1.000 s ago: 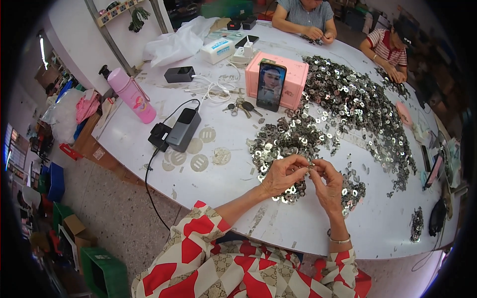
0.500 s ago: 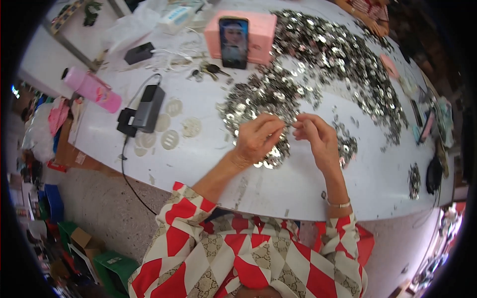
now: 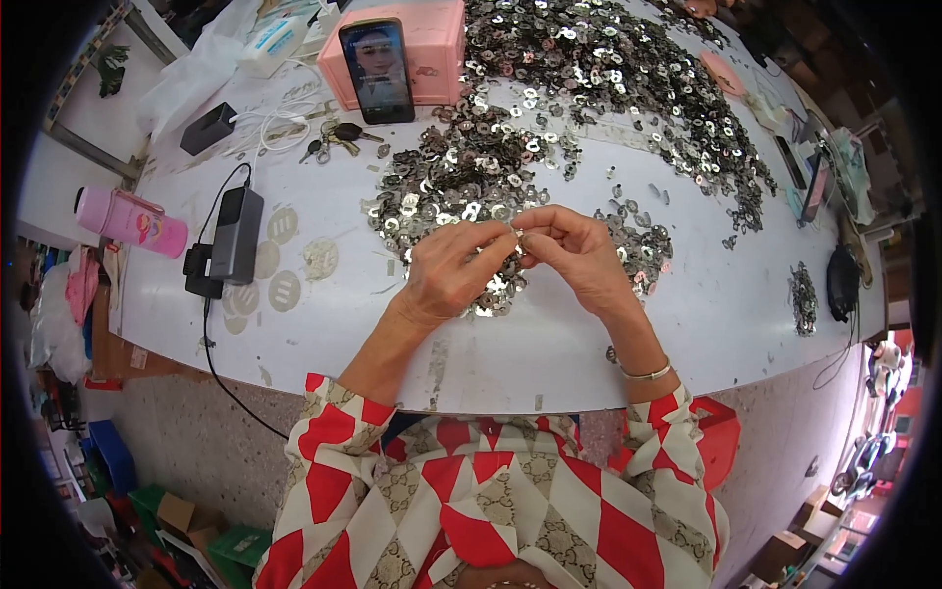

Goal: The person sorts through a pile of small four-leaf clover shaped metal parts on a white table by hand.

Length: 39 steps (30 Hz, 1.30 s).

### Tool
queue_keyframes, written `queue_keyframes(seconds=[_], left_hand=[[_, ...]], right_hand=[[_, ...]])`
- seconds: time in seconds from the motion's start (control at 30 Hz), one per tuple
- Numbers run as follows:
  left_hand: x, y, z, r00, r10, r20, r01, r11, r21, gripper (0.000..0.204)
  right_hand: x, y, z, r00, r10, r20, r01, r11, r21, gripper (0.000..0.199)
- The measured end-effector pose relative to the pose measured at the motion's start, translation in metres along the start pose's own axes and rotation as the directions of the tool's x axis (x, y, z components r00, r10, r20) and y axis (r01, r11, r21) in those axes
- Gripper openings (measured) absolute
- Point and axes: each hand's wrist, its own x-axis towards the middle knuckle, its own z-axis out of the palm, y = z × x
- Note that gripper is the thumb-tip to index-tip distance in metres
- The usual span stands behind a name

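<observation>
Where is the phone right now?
In the head view, the phone stands at the table's far side, left of centre, propped against a pink box, with keys just in front.

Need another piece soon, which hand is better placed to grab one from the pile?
Probably the left hand: it hovers right over the metal pieces. The right hand pinches a small piece with it, with fewer beneath.
</observation>
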Motion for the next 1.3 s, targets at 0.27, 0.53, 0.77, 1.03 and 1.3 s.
queue_keyframes(seconds=[0.27,0.53,0.77,1.03,1.3], left_hand=[[0.004,-0.007,0.002,0.976,-0.192,-0.103,0.189,0.981,-0.038,0.026],[0.003,-0.005,0.003,0.979,-0.197,-0.049,0.196,0.98,-0.031,0.026],[0.002,-0.001,0.005,0.973,-0.23,-0.03,0.228,0.973,-0.039,0.023],[0.004,0.0,0.005,0.97,-0.245,-0.012,0.244,0.969,-0.039,0.021],[0.006,0.007,0.001,0.893,-0.444,0.069,0.449,0.871,-0.201,0.019]], right_hand=[[-0.002,-0.016,-0.051,0.916,-0.392,-0.089,0.069,0.371,-0.926,0.014],[0.016,0.02,-0.017,0.868,-0.486,0.1,0.204,0.165,-0.965,0.024],[0.031,0.031,-0.037,0.825,-0.562,-0.058,0.115,0.268,-0.956,0.029],[0.036,0.034,-0.04,0.819,-0.567,0.082,0.173,0.108,-0.979,0.014],[0.028,0.012,-0.028,0.943,-0.183,-0.277,0.011,0.852,-0.523,0.013]])
